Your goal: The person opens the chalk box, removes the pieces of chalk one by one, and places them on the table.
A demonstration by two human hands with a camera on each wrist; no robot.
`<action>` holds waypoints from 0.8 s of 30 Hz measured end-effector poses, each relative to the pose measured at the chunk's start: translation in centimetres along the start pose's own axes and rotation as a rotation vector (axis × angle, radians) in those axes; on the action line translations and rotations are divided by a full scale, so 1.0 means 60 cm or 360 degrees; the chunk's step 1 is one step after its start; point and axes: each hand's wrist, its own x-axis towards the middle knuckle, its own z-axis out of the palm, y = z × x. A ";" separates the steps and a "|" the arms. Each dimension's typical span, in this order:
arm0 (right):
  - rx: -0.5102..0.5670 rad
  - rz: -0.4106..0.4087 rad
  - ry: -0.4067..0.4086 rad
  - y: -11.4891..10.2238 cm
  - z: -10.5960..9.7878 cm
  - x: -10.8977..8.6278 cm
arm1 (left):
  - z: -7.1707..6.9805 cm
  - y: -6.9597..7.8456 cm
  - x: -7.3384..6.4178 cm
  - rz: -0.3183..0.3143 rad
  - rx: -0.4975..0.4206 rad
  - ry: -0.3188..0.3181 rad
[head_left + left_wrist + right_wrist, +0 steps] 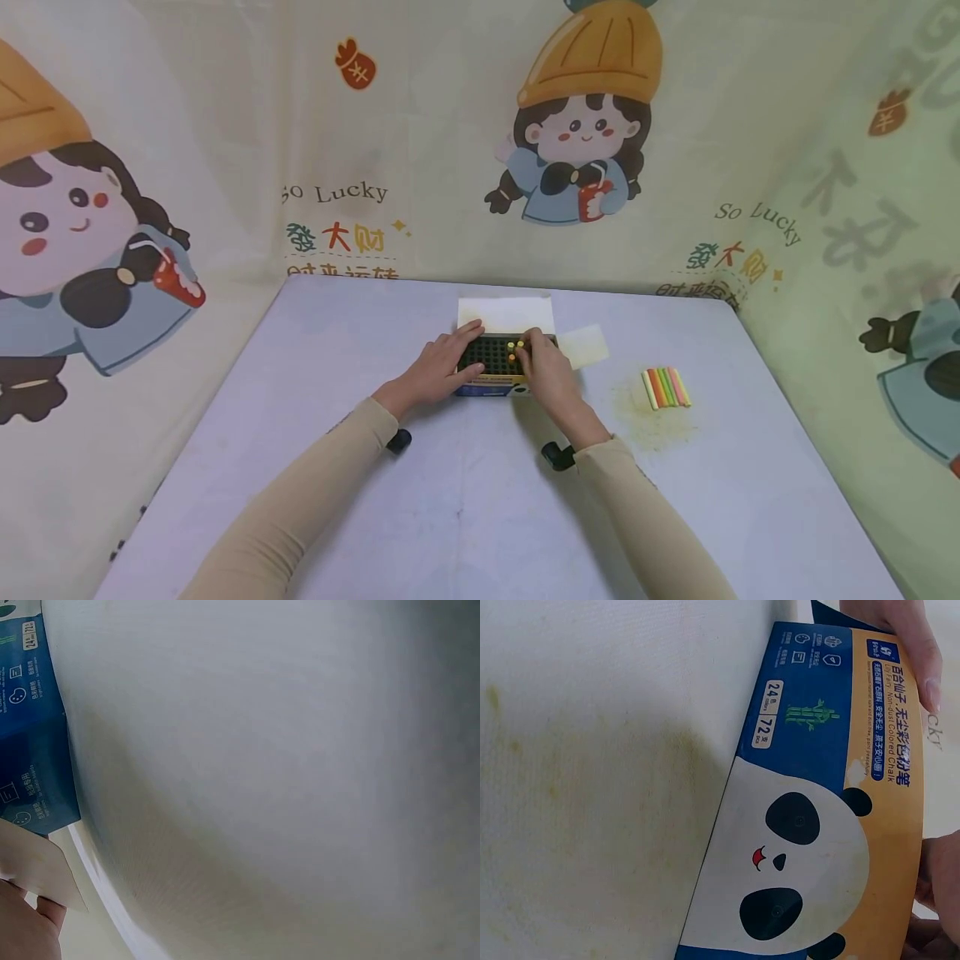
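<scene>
An open chalk box (491, 389), blue and orange with a panda face, stands on the table. Its black holder (487, 354) has rows of holes, and a few chalk sticks (512, 358) stand in it toward the right. At the box's left end my left hand (442, 362) holds it, with the thumb over the near edge and the fingers toward the far side. My right hand (551, 375) is over the right part, its thumb and fingers pinching a chalk stick (520, 343) at the holes. Those fingertips partly hide the stick. The box front (802, 825) fills much of the right wrist view.
The raised white lid (506, 315) stands behind the box, and a pale side flap (585, 346) sticks out right. Several coloured chalk sticks (666, 388) lie in a row on the table (465, 517) at the right, with yellowish dust around them. A patterned cloth (442, 142) hangs behind.
</scene>
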 end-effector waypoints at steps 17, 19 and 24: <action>0.0022 0.0024 0.0006 0.004 0.002 0.000 | 0.007 -0.004 0.000 0.0004 0.0000 0.0027; 0.0041 0.0028 0.0023 0.004 0.002 -0.001 | 0.008 -0.004 0.000 0.0011 0.0004 0.0035; 0.0057 0.0059 0.0013 0.005 0.001 -0.001 | 0.013 -0.008 0.002 0.0026 0.0014 0.0053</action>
